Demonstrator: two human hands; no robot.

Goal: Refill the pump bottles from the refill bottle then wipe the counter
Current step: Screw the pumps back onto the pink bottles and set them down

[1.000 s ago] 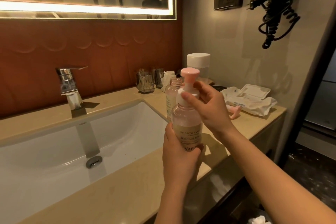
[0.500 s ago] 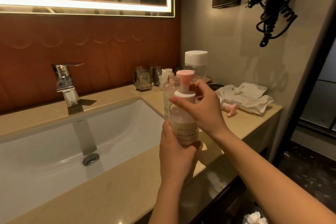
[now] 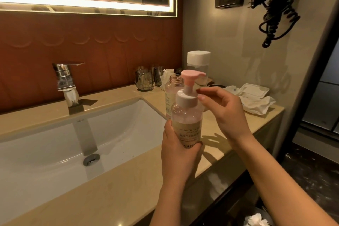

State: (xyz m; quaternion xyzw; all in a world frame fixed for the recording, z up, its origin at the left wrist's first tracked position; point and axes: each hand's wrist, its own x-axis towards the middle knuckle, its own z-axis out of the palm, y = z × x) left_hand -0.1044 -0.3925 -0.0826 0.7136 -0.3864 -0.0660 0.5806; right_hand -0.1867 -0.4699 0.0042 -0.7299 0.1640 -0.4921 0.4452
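I hold a clear pink pump bottle (image 3: pixel 187 124) upright above the counter (image 3: pixel 119 192). A pink pump head sits in its white collar. My left hand (image 3: pixel 178 154) grips the lower body over the label. Just right of the collar, my right hand (image 3: pixel 224 113) has loosely spread fingers with nothing between them. Whether the fingertips touch the collar is unclear. A second pink bottle (image 3: pixel 169 97) stands behind with an open neck and no pump. The clear refill bottle (image 3: pixel 198 58) with a white cap stands further back.
A white sink basin (image 3: pixel 55 145) with a chrome faucet (image 3: pixel 66 82) fills the left. Glass tumblers (image 3: pixel 145 80) stand at the back wall. An open wet-wipe pack (image 3: pixel 254 95) lies on the counter's right end. A hair dryer with a coiled cord (image 3: pixel 275 16) hangs on the wall.
My right hand gripped the pump collar before; its fingers have now opened and drawn slightly to the right. The bottle stays upright in my left hand.
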